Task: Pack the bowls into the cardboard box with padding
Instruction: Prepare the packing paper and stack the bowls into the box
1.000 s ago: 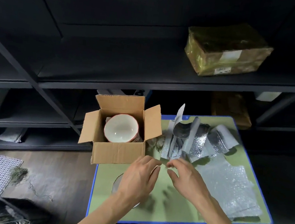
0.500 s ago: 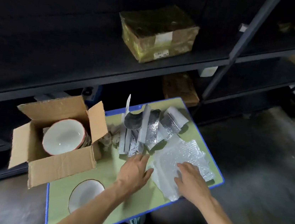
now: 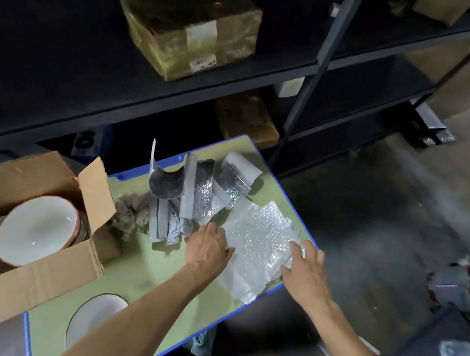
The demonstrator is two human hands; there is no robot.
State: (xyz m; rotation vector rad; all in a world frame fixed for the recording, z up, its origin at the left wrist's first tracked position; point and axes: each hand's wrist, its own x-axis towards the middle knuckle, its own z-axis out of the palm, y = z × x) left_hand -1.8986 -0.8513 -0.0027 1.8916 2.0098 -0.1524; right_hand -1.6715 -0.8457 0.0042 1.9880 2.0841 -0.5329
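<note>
A red-rimmed white bowl (image 3: 34, 234) lies tilted in the open cardboard box (image 3: 34, 280), left; a second bowl (image 3: 89, 319) sits nearer; bubble wrap (image 3: 258, 240) lies right.

The box (image 3: 31, 280) is matt brown cardboard. The bowl (image 3: 35, 227) in it looks like glossy white glazed ceramic. The bubble wrap (image 3: 258, 240) is clear, shiny, bumpy plastic. The strips (image 3: 204, 200) are silvery embossed foil. The mat (image 3: 138, 278) is smooth and matt.

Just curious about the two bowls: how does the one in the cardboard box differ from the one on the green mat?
The bowl in the box sits tilted inside it; the bowl on the mat lies outside, unpacked. The boxed one shows fully; the mat one is partly hidden by a forearm. Both are white inside.
</note>
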